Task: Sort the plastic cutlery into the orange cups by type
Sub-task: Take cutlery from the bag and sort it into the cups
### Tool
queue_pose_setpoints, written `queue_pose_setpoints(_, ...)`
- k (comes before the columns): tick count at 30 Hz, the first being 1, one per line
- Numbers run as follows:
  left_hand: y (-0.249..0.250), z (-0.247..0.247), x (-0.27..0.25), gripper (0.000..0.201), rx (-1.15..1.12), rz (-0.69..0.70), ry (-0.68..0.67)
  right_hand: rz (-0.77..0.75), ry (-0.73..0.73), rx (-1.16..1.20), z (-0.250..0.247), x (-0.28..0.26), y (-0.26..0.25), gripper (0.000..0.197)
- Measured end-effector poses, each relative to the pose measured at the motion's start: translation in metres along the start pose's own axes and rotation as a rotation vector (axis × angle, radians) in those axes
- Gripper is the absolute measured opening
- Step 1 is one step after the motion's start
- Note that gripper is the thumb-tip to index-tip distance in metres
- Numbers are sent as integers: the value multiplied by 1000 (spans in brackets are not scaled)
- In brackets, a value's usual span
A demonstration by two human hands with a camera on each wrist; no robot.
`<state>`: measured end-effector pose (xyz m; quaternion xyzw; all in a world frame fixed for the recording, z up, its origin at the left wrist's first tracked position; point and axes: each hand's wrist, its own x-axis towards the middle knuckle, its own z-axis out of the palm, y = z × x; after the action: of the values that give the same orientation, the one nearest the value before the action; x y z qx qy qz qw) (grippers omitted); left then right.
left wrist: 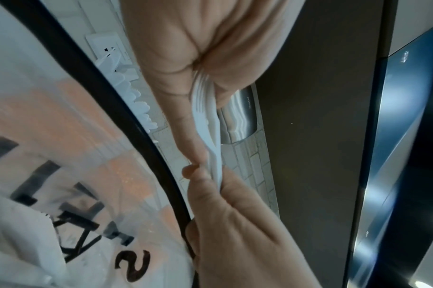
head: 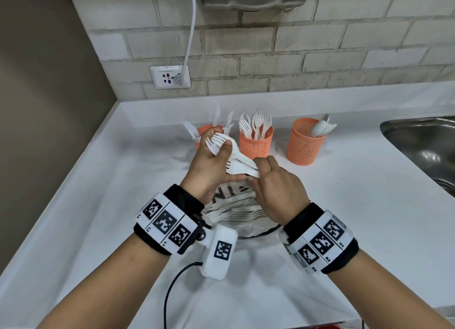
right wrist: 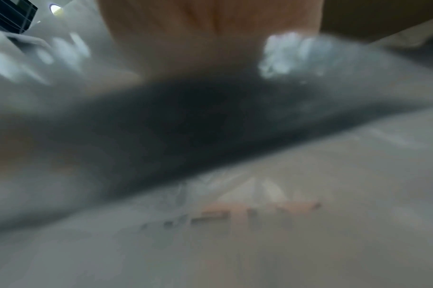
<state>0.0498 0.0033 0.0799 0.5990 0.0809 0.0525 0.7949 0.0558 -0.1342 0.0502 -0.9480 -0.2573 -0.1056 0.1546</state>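
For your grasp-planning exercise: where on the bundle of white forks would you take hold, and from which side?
Grip the bundle of white forks at the handle ends, from the right, as the right hand does. The left hand already wraps the tine end, leaving only the handles exposed.

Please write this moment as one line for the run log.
left hand: grips fork bundle | right hand: pinches its handles | middle cup: forks | right cup: spoons
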Motion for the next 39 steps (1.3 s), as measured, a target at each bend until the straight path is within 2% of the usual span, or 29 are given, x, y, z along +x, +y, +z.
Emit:
queue_pose_setpoints(5,8,-2,0,21,-196,-167,-32,13,-68,34,-5,-2,6,42)
queue_pose_setpoints(7,12,-3,-1,16,-179,-188,-66,33,-64,40,-4,0,6,44)
queue_pose_setpoints(9,13,-4,-1,14,-87,-148,-87,56,-41,65,-4,1,5,47)
queue_pose_setpoints(12,11,-4,-1,21,-28,-72,-55,56,-23,146,-1,2,3,45)
queue_pose_setpoints(18,14,-11,5,25,40,-59,-3,99,15,402,-2,4,14,51)
queue_pose_setpoints(22,32,-22,13,29,15,-16,26,162,76,406,-5,0,32,53)
queue_pose_setpoints(25,53,-24,24,28,-37,27,82,187,-16,419,-5,-3,46,28)
queue_pose_setpoints(26,59,-23,29,26,-41,53,107,158,-73,449,-5,-4,48,27)
queue_pose_setpoints(27,64,-20,35,24,-33,82,127,109,-114,475,-4,-4,50,35)
queue_pose_setpoints(28,67,-16,42,23,-6,113,146,65,-146,490,-3,-4,51,41)
queue_pose_setpoints(32,68,10,68,30,226,181,162,33,-283,369,0,1,53,31)
queue_pose_setpoints(39,49,46,103,26,625,298,66,100,-373,237,4,6,55,50)
